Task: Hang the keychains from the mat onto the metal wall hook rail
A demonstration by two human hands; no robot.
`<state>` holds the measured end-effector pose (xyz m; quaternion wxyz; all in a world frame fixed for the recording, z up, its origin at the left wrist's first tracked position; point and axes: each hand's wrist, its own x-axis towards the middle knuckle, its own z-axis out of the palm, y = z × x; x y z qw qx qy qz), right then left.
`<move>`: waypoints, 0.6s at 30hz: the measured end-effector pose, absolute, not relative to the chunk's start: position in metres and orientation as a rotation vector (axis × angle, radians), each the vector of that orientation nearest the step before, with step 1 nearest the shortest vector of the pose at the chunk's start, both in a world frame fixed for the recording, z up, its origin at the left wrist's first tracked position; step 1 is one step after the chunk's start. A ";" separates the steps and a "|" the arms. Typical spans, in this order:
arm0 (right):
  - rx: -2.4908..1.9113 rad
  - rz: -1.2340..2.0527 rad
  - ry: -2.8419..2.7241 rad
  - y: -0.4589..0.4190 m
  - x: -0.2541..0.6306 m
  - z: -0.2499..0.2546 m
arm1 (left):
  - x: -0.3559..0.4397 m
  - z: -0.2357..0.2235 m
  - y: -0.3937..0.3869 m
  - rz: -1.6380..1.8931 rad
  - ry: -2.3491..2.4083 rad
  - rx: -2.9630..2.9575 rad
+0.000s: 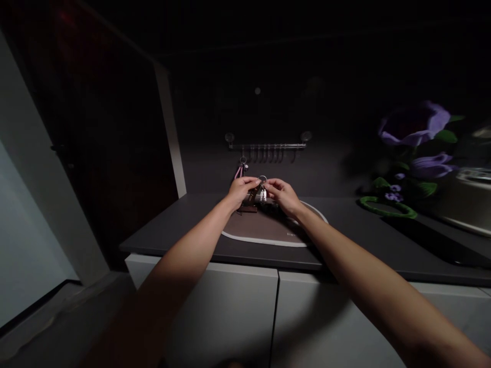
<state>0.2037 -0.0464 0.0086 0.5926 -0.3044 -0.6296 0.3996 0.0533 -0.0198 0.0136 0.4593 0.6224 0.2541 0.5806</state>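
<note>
Both my arms reach out over a dark countertop. My left hand and my right hand meet above a brown oval mat with a white rim. Between their pinched fingertips hangs a bunch of keys on a metal ring. A small brown tag dangles from the bunch under my left hand. On the wall behind, a metal hook rail carries another key set with a pink strap on its left end.
Purple artificial flowers with a green loop stand at the right on the countertop, next to a metal container. White cabinet doors sit below the counter edge. A dark doorway and a pale wall lie to the left.
</note>
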 end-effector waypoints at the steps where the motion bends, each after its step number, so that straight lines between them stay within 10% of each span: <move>1: -0.702 0.947 -1.448 -0.047 0.203 0.009 | 0.053 0.013 -0.019 1.443 0.626 1.513; 18: -0.809 0.801 -1.366 -0.038 0.183 0.032 | 0.051 0.018 -0.021 1.666 0.699 1.551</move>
